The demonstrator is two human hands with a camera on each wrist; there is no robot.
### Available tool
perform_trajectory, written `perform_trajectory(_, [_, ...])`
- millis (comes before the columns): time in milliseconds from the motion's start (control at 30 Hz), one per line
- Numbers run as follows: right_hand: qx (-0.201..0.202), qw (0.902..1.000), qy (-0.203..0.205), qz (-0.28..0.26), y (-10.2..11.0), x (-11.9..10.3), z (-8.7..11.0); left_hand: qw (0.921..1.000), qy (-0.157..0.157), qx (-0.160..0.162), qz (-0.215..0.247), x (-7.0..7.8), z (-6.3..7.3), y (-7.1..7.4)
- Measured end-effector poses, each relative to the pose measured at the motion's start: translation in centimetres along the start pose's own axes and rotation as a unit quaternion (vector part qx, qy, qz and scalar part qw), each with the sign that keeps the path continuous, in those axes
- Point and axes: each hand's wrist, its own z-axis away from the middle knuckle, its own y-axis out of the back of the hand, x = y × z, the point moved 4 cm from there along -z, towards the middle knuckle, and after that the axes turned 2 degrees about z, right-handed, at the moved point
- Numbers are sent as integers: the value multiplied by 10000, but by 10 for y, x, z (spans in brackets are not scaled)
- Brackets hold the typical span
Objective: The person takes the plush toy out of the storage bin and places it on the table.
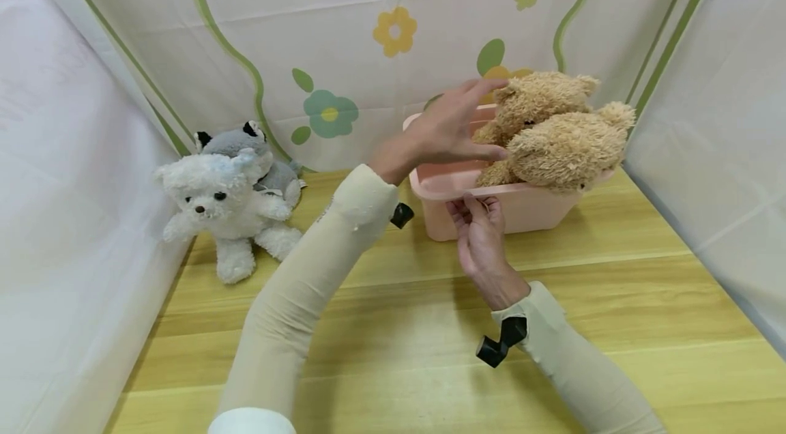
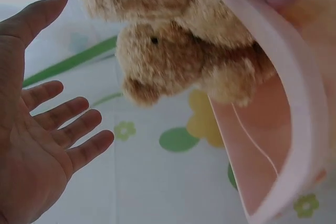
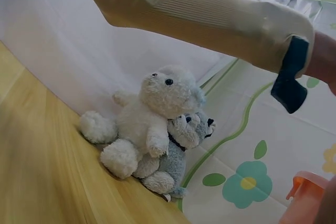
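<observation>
Two tan teddy bears (image 1: pixel 568 151) sit side by side in a pink plastic bin (image 1: pixel 522 207), heads above its rim. Over the bin's left part is my left hand (image 1: pixel 451 123), thumb and fingers spread; the left wrist view shows this hand (image 2: pixel 39 135) apart from the bears (image 2: pixel 160 61), with nothing in it. My right hand (image 1: pixel 482 236), palm turned up, grips the bin's front rim with curled fingers. In the right wrist view only a corner of the bin (image 3: pixel 302 198) shows, and the right hand's grip is out of sight.
At the table's left stand a white plush bear (image 1: pixel 215 198) and, behind it, a grey-and-white plush animal (image 1: pixel 236 147) with black-tipped ears. A flower-printed cloth (image 1: pixel 344 31) hangs behind the wooden table (image 1: pixel 393 359), with white cloth at both sides.
</observation>
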Motion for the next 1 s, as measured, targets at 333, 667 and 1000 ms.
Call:
perform_trajectory(333, [-108,9993,145,-322,2,-1,1,9983,-100,-350,-457,31,-24,-24])
perform_trajectory(667, [-340,9985,225,-365,0,0,1,9964,55,-595,-595,36,-34,-37])
perform_trajectory(1000, [-144,9992,366,-98,3,0,1,9940,-86,-691,-843,42,-45,-49])
